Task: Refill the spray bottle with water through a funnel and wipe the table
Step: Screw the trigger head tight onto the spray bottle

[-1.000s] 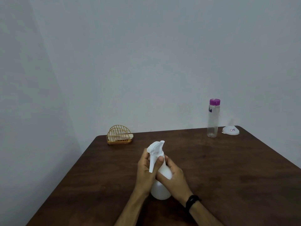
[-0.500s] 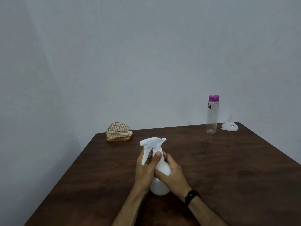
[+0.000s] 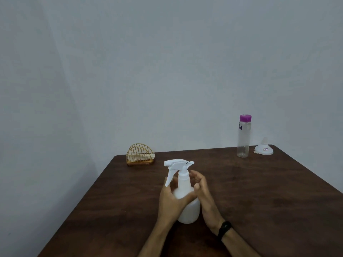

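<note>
One dark wooden table (image 3: 259,201), wide, against a pale wall. One white spray bottle (image 3: 186,197), upright on the near middle of the table, trigger head still on, nozzle towards the left. Two hands around it. Left hand (image 3: 171,199) wrapped on the left side of the bottle's body, thumb across the front, gripping it. Right hand (image 3: 203,191) just beside the bottle on the right, fingers spread and loose, palm turned to the neck; whether touching or not, cannot tell. One black band (image 3: 224,229) on the right wrist. One clear water bottle (image 3: 243,138) with purple cap, upright at the far right, well apart from the hands. One white funnel (image 3: 264,148) just beside it, wide mouth down. One golden wire holder (image 3: 140,154) at the far left edge, something pale inside.
</note>
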`<state>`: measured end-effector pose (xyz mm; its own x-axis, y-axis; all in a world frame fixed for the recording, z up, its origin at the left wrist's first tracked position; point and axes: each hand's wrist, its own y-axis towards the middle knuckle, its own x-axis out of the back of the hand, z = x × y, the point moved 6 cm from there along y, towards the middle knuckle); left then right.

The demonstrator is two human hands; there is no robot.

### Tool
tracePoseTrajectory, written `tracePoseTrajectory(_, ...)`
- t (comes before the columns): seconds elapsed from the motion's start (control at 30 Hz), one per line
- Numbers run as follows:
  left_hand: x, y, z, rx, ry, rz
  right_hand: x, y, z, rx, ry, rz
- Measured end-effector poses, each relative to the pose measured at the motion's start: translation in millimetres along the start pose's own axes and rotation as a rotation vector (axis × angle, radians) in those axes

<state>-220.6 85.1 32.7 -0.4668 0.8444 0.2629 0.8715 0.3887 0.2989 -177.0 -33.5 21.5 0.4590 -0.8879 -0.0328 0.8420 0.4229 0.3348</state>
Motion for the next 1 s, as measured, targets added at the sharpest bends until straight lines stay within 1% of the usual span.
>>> tracePoseTrajectory(0.07, 4, -7, 1, 0.061, 0.047, -0.086, 2, 3, 8, -0.003, -0.057, -0.004)
tracePoseTrajectory(0.1, 3, -7, 1, 0.066, 0.038, -0.085, 2, 7, 13, -0.012, -0.081, 0.018)
tracePoseTrajectory(0.17, -2, -9, -4, 0.047, -0.063, 0.007, 0, 13, 30, -0.038, -0.152, 0.083)
tracePoseTrajectory(0.23, -13, -12, -14, 0.014, -0.149, 0.168, -6, 17, 55, -0.006, -0.202, 0.194)
tracePoseTrajectory(0.27, -18, -14, -19, 0.013, -0.156, 0.220, -8, 19, 64, 0.033, -0.220, 0.243)
tracePoseTrajectory(0.33, -29, -21, -23, 0.028, -0.093, 0.254, -6, 19, 74, 0.083, -0.228, 0.286)
tracePoseTrajectory(0.4, -35, -32, -28, -0.006, 0.017, 0.187, 0, 16, 76, 0.086, -0.184, 0.276)
tracePoseTrajectory(0.47, -44, -39, -26, -0.008, 0.044, 0.129, 10, 12, 77, 0.082, -0.148, 0.213)
tracePoseTrajectory(0.5, -50, -41, -23, 0.013, 0.053, 0.106, 13, 10, 79, 0.082, -0.134, 0.193)
tracePoseTrajectory(0.57, -62, -42, -22, 0.098, 0.078, 0.135, 17, 6, 85, 0.075, -0.128, 0.168)
tracePoseTrajectory(0.63, -74, -46, -27, 0.154, 0.103, 0.180, 22, 4, 87, 0.031, -0.148, 0.163)
tracePoseTrajectory(0.73, -83, -58, -41, 0.216, 0.010, 0.147, 29, 0, 89, -0.089, -0.171, 0.274)
tracePoseTrajectory(0.8, -91, -68, -46, 0.292, -0.043, 0.154, 37, -3, 85, -0.190, -0.179, 0.329)
tracePoseTrajectory(0.87, -101, -79, -51, 0.399, -0.158, 0.194, 48, -3, 78, -0.253, -0.244, 0.359)
tracePoseTrajectory(0.93, -114, -92, -52, 0.513, -0.325, 0.201, 57, -5, 66, -0.329, -0.328, 0.397)
tracePoseTrajectory(1.0, -126, -106, -57, 0.582, -0.446, 0.216, 67, -11, 58, -0.456, -0.422, 0.427)
